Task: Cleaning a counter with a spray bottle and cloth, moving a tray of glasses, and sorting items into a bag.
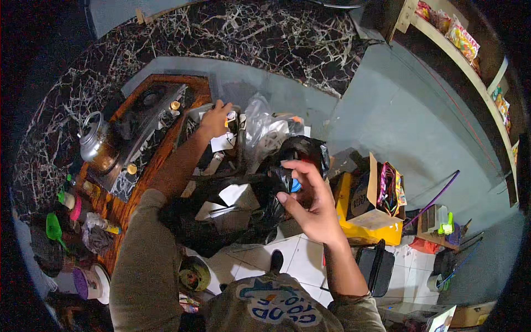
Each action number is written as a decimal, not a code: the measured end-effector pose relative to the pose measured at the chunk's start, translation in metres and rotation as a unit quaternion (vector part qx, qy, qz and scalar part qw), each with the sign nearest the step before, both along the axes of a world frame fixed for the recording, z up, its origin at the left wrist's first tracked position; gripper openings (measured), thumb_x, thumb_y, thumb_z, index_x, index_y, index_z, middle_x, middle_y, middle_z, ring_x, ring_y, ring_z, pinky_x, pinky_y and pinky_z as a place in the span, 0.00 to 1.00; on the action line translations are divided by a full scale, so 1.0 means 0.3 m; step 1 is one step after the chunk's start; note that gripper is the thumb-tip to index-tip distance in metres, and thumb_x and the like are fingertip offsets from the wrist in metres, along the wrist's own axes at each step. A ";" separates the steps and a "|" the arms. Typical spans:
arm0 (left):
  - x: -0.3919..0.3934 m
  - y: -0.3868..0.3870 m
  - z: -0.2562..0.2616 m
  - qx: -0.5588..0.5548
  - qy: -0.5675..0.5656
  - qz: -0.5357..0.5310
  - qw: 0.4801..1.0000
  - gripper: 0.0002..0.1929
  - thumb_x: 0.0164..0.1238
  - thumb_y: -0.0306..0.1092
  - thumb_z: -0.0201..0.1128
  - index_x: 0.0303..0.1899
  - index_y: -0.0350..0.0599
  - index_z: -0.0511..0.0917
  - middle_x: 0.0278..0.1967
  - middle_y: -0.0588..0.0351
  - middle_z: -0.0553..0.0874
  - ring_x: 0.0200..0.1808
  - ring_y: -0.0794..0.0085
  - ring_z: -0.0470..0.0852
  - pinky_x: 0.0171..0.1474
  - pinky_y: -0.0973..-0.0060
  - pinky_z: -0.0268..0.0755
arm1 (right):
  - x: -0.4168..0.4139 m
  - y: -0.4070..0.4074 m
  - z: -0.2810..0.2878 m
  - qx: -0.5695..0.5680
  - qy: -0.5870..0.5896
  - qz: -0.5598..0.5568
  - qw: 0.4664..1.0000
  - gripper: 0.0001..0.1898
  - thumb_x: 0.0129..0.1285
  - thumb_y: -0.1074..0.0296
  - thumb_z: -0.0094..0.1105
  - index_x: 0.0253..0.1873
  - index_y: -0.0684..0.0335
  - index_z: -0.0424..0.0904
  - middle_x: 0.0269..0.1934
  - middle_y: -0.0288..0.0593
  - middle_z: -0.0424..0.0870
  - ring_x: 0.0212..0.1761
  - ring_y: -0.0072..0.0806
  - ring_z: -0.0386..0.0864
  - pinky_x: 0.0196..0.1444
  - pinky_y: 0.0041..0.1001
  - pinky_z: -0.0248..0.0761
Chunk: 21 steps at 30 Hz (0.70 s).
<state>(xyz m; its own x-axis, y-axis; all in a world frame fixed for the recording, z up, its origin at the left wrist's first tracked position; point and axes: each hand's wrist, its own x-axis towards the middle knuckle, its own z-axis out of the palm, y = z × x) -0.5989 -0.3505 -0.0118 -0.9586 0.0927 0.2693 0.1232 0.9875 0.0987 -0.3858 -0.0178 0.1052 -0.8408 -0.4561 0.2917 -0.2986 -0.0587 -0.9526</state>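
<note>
My left hand reaches into a grey bin at the back, among white paper scraps and small packaging. Its fingertips are partly hidden among them, so whether it grips anything is unclear. In front of me a large black plastic bag gapes, with pieces of paper and cardboard inside. My right hand has the bag's right edge between thumb and forefinger. Something blue shows behind those fingers. Right of the bin stands a clear plastic bag with light-coloured waste.
A steel kettle sits on a gas stove to the left, on a wooden-edged surface. At right are a yellow crate, an open cardboard box with colourful packets, and a black case. White tiles cover the floor.
</note>
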 end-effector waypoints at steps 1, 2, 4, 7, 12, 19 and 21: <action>0.005 0.018 0.025 0.001 -0.003 -0.001 1.000 0.44 0.38 0.35 0.77 0.63 0.50 0.65 0.56 0.46 0.70 0.51 0.45 0.80 0.51 0.55 0.76 | -0.007 0.000 -0.004 0.001 -0.003 -0.001 1.000 0.25 0.62 0.83 0.59 0.63 0.58 0.68 0.44 0.33 0.68 0.45 0.16 0.66 0.42 0.15 0.62; 0.007 0.034 0.052 -0.016 -0.019 0.003 1.000 0.41 0.38 0.37 0.78 0.61 0.51 0.67 0.54 0.45 0.72 0.52 0.44 0.80 0.51 0.53 0.76 | -0.014 0.000 -0.010 -0.007 -0.006 0.001 1.000 0.25 0.62 0.83 0.59 0.63 0.58 0.68 0.44 0.32 0.68 0.45 0.16 0.66 0.42 0.15 0.62; 0.007 0.011 0.050 -0.033 -0.040 0.019 0.998 0.39 0.39 0.39 0.78 0.58 0.53 0.70 0.53 0.44 0.74 0.52 0.43 0.79 0.51 0.52 0.76 | -0.021 -0.015 -0.022 -0.016 -0.012 0.015 1.000 0.25 0.61 0.84 0.59 0.62 0.58 0.68 0.44 0.32 0.68 0.45 0.16 0.66 0.42 0.15 0.62; 0.002 0.034 0.056 -0.054 -0.068 0.033 0.996 0.42 0.37 0.44 0.79 0.61 0.54 0.71 0.54 0.45 0.78 0.56 0.46 0.78 0.54 0.55 0.75 | -0.029 -0.019 -0.033 -0.042 -0.005 0.010 0.999 0.26 0.61 0.84 0.59 0.63 0.58 0.68 0.45 0.32 0.68 0.46 0.16 0.66 0.43 0.15 0.62; 0.002 0.002 0.032 0.010 -0.098 0.087 0.991 0.40 0.39 0.39 0.78 0.61 0.61 0.73 0.52 0.49 0.83 0.54 0.53 0.82 0.56 0.59 0.74 | -0.019 -0.040 -0.040 -0.045 -0.019 -0.002 0.999 0.25 0.61 0.85 0.59 0.62 0.57 0.70 0.53 0.32 0.69 0.54 0.19 0.66 0.46 0.16 0.65; 0.094 -0.050 0.058 0.140 -0.065 0.108 0.982 0.34 0.50 0.42 0.75 0.63 0.59 0.73 0.52 0.48 0.84 0.57 0.55 0.80 0.59 0.63 0.73 | -0.003 -0.037 -0.044 -0.014 -0.001 -0.023 1.000 0.24 0.61 0.82 0.61 0.61 0.57 0.71 0.52 0.32 0.70 0.55 0.20 0.66 0.47 0.16 0.66; 0.123 -0.070 0.092 0.195 -0.001 0.103 0.975 0.34 0.51 0.45 0.75 0.62 0.57 0.74 0.53 0.48 0.84 0.57 0.55 0.80 0.59 0.65 0.72 | 0.002 -0.039 -0.030 -0.010 0.012 -0.034 0.999 0.24 0.61 0.82 0.61 0.61 0.57 0.70 0.51 0.32 0.70 0.54 0.20 0.67 0.47 0.17 0.67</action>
<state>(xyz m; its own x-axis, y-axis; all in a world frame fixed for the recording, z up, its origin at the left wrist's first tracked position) -0.5620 -0.3715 0.0158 -0.9463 -0.2117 0.2442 -0.0750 0.8789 0.4711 -0.3851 -0.0295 0.0961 -0.8625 -0.3918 0.3203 -0.3246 -0.0571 -0.9441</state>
